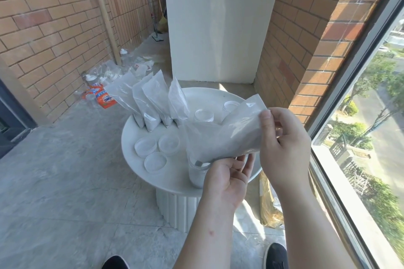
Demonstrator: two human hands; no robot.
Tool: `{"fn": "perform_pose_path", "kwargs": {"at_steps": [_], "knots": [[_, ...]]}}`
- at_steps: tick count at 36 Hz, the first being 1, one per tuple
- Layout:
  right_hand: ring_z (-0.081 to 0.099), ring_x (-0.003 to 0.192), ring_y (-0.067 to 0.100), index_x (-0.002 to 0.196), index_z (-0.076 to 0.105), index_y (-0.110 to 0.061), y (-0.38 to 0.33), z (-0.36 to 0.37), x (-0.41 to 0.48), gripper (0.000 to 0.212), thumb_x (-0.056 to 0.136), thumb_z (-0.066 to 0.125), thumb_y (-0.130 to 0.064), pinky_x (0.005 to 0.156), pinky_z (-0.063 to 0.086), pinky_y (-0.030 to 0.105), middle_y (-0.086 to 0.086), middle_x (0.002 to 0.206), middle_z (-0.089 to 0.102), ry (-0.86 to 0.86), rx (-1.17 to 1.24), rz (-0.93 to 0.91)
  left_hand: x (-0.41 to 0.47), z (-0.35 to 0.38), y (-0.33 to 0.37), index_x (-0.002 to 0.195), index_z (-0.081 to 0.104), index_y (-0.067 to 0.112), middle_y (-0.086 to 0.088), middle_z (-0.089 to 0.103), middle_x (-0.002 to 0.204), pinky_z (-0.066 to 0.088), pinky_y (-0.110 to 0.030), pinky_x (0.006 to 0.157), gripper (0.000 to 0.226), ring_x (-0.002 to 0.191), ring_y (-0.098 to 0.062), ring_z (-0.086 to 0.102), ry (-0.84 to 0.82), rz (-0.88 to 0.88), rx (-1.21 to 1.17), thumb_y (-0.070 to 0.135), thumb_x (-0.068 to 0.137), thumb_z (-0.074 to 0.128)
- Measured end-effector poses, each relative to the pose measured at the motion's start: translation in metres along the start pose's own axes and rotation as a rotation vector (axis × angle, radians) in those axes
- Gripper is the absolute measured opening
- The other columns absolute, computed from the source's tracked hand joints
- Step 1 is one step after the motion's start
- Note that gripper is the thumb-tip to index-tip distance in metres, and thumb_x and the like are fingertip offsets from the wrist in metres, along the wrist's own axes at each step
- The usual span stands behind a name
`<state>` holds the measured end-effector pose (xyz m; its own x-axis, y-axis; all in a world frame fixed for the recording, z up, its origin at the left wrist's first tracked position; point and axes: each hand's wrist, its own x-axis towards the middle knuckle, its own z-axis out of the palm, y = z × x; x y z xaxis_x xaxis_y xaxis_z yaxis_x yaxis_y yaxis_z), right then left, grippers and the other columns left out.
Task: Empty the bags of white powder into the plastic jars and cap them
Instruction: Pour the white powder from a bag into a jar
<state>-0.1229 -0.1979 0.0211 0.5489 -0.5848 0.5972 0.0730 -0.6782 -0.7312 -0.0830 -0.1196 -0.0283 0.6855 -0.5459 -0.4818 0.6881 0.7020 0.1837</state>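
Bag [225, 135] pinched by both hands [226, 178] [284, 137] above jar [196, 176].

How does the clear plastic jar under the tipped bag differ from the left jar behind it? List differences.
The near clear plastic jar holds white powder; the rear clear jar looks empty. The near jar sits under the tipped clear powder bag, gripped by the left hand and right hand; the rear jar stands untouched. Both are upright, uncapped.

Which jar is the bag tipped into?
The jar nearest the person, at the table's front edge, beside the left hand; the other two jars stand behind the bag.
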Motion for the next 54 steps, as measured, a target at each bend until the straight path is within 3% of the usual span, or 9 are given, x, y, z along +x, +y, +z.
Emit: {"fn": "perform_pose_path", "kwargs": {"at_steps": [13, 17, 29, 33, 38, 43, 48, 54], "knots": [[0.053, 0.087, 0.0, 0.094, 0.065, -0.02, 0.0005, 0.0039, 0.0027, 0.015, 0.104, 0.054, -0.024, 0.068, 0.037, 0.007, -0.018, 0.088, 0.059, 0.009, -0.007, 0.005, 0.0016, 0.0029, 0.0007, 0.098, 0.067, -0.003, -0.014, 0.074, 0.087, 0.061, -0.035, 0.06, 0.052, 0.088, -0.025, 0.07, 0.005, -0.013, -0.015, -0.028, 0.078, 0.028], [0.051, 0.08, 0.005, 0.094, 0.065, -0.019, 0.0006, 0.0056, 0.0033, 0.015, 0.103, 0.054, -0.023, 0.068, 0.036, 0.006, -0.018, 0.087, 0.059, 0.027, -0.01, -0.002, 0.0009, 0.0041, 0.0014, 0.094, 0.069, -0.002, -0.014, 0.074, 0.086, 0.061, -0.034, 0.06, 0.052, 0.086, -0.024, 0.07, 0.0, -0.013, -0.022, -0.028, 0.078, 0.026], [0.053, 0.087, 0.0, 0.094, 0.064, -0.02, 0.0006, 0.008, 0.0036, 0.017, 0.103, 0.051, -0.027, 0.069, 0.037, 0.008, -0.015, 0.087, 0.06, 0.04, -0.003, 0.0, 0.0016, 0.0041, 0.0003, 0.097, 0.068, -0.003, -0.014, 0.074, 0.091, 0.061, -0.035, 0.063, 0.054, 0.091, -0.026, 0.07, -0.005, -0.016, -0.023, -0.029, 0.078, 0.025], [0.053, 0.088, -0.001, 0.093, 0.064, -0.019, 0.0009, 0.0084, 0.0037, 0.02, 0.102, 0.049, -0.029, 0.07, 0.036, 0.007, -0.016, 0.087, 0.06, 0.053, -0.005, -0.002, 0.0002, 0.0046, 0.0006, 0.095, 0.068, -0.003, -0.014, 0.075, 0.09, 0.061, -0.034, 0.062, 0.053, 0.084, -0.025, 0.073, -0.013, -0.019, -0.025, -0.029, 0.078, 0.025], [0.054, 0.085, 0.003, 0.094, 0.065, -0.02, 0.0014, 0.0089, 0.0034, 0.017, 0.103, 0.051, -0.026, 0.072, 0.04, 0.013, -0.017, 0.087, 0.06, 0.042, 0.002, 0.011, 0.0022, 0.0033, 0.0002, 0.098, 0.068, -0.002, -0.014, 0.074, 0.092, 0.061, -0.035, 0.064, 0.053, 0.09, -0.025, 0.071, -0.006, -0.02, -0.02, -0.028, 0.078, 0.026], [0.053, 0.086, -0.001, 0.094, 0.065, -0.019, 0.0008, 0.0076, 0.0029, 0.019, 0.103, 0.05, -0.028, 0.072, 0.038, 0.011, -0.016, 0.087, 0.06, 0.051, 0.001, 0.018, 0.003, 0.0026, -0.0001, 0.102, 0.068, -0.002, -0.014, 0.074, 0.095, 0.06, -0.033, 0.063, 0.055, 0.092, -0.024, 0.071, -0.002, -0.024, -0.025, -0.028, 0.078, 0.026], [0.053, 0.084, 0.004, 0.094, 0.065, -0.019, 0.0003, 0.0071, 0.0018, 0.019, 0.103, 0.051, -0.029, 0.072, 0.042, 0.019, -0.016, 0.087, 0.06, 0.048, -0.003, 0.011, 0.0028, 0.0012, -0.0011, 0.097, 0.068, -0.003, -0.013, 0.074, 0.091, 0.061, -0.033, 0.064, 0.053, 0.089, -0.023, 0.071, -0.003, -0.022, -0.014, -0.028, 0.078, 0.026], [0.054, 0.087, -0.001, 0.094, 0.066, -0.018, 0.0007, 0.006, 0.0023, 0.019, 0.104, 0.052, -0.026, 0.07, 0.04, 0.012, -0.013, 0.087, 0.06, 0.058, -0.008, 0.017, 0.0035, 0.0004, -0.0011, 0.101, 0.068, -0.002, -0.013, 0.074, 0.095, 0.061, -0.034, 0.065, 0.054, 0.088, -0.023, 0.073, 0.002, -0.013, -0.011, -0.027, 0.078, 0.026]]}}
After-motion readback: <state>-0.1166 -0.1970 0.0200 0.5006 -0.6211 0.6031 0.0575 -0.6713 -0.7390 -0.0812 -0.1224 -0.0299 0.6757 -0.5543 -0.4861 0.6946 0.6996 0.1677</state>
